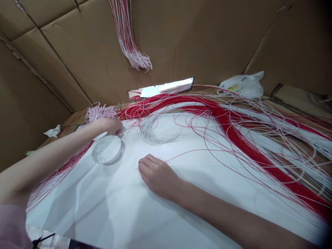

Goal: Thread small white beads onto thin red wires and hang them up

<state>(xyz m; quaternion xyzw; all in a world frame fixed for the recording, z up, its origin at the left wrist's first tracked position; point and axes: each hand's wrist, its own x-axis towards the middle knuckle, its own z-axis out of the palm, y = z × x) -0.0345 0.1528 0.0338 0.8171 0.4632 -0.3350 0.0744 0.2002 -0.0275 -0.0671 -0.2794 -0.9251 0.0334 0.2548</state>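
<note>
- A person's right hand [155,173] pinches 1 red wire [190,152] near the middle of a white tabletop [124,214], fingertips pressed together, a short end poking out past them.
- The wire's other side runs from the hand in a loose arc toward the table's right edge.
- The left hand [112,126] reaches toward the table's far left corner, fingers curled downward just beyond a white dish [118,152]; whether they grip anything cannot be told from this angle.
- Small pale pieces [105,152] lie in the dish, which stands near the left edge under the outstretched forearm.
- Pink-and-white wire tips [101,112] bunch at the far left corner, just behind the left hand, while red strands [72,160] trail along the left edge.
- A thick red bundle [238,141] sweeps along the far edge and down the right edge, with loose white strands [261,138] beside it.
- A coil of pale wire [153,129] rests inside the far edge, between the 2 hands and the bundle.
- Beyond the far edge, a plastic bag [242,85] sits by a cardboard wall [207,41], where another red-and-white bundle [124,38] hangs.
</note>
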